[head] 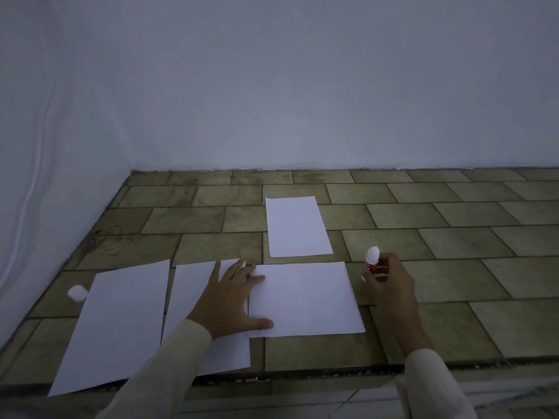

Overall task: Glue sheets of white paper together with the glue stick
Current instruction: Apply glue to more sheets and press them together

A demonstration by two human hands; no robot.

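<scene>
Floor [453,237], tiled, carries four sheets. Left sheet [121,322] reaches the front edge; middle sheet [193,285] and right sheet [305,297] meet edge to edge; far sheet [298,226] lies apart behind them. Left hand [225,300], fingers spread, presses flat across that seam. Right hand [390,285] grips the uncapped glue stick [371,261] upright, just beside right sheet's far right corner. Cap [77,293] lies near the floor's left edge, touching left sheet.

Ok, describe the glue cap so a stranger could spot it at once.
Start at the left wall, then go to the leftmost sheet on the tiles. The cap lies beside its left edge: small, round, white, and raised, not flat.
</scene>
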